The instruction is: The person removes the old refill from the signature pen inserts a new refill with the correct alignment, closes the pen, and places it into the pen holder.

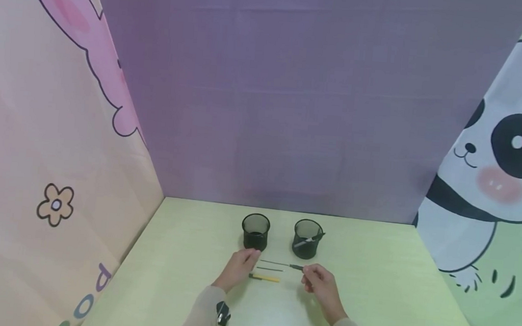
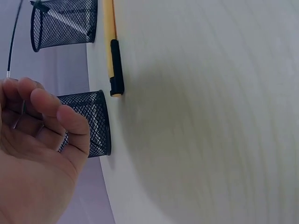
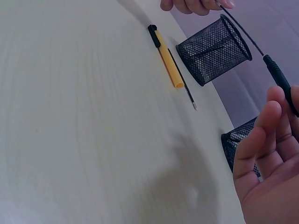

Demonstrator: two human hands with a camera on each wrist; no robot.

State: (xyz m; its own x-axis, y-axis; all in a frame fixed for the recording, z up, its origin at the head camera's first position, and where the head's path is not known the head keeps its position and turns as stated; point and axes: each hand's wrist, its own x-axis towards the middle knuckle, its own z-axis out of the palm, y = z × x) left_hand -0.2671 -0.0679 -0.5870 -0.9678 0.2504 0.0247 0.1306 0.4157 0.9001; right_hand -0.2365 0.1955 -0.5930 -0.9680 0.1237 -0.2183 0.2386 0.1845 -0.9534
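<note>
Ideally, the refill [image 1: 274,262], held short of the worktop's [image 1: 372,274] far edge, is aligned with the barrel [image 3: 276,72]. Its tip [image 2: 8,73] is pinched by the left hand [image 1: 238,267], the barrel by the right hand [image 1: 322,288].

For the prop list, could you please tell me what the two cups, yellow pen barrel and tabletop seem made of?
The two cups look like dark-coated metal, judging by their open mesh. The yellow pen barrel is probably smooth plastic, given its even colour. The tabletop shows faint grain lines: wood or printed laminate.
</note>
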